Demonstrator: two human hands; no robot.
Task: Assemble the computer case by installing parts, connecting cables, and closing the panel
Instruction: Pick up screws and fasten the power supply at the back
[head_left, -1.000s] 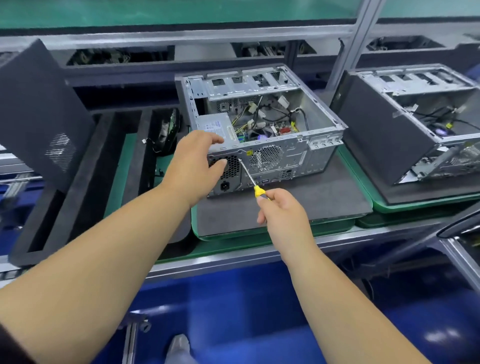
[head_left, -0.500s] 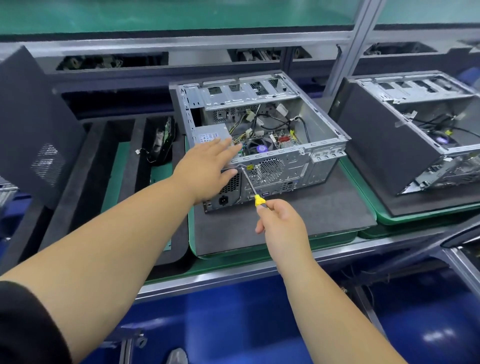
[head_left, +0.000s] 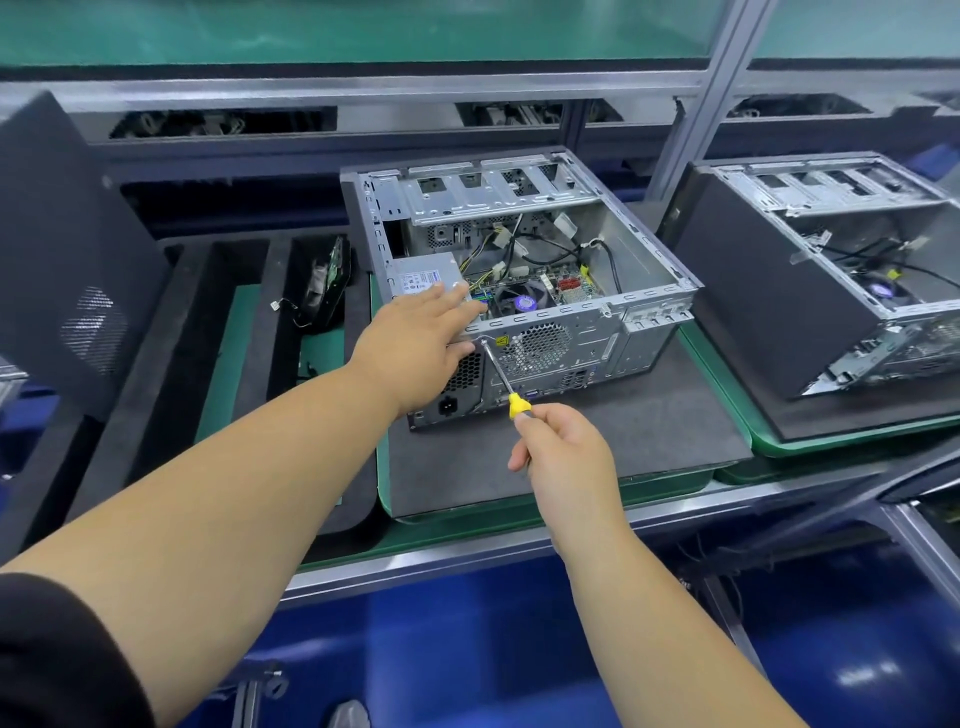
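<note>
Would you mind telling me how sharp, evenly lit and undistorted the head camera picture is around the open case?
In the head view, the open grey metal computer case is evenly lit and fairly sharp; the yellow-handled screwdriver in the right hand reads clearly; the left hand looks slightly soft; wide-angle distortion bows the aluminium frame rail; glare spots mark the blue floor.

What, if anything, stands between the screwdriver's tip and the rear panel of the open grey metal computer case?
Nothing visible: the yellow-handled screwdriver, gripped by the right hand, has its tip at the open grey metal computer case.
</note>
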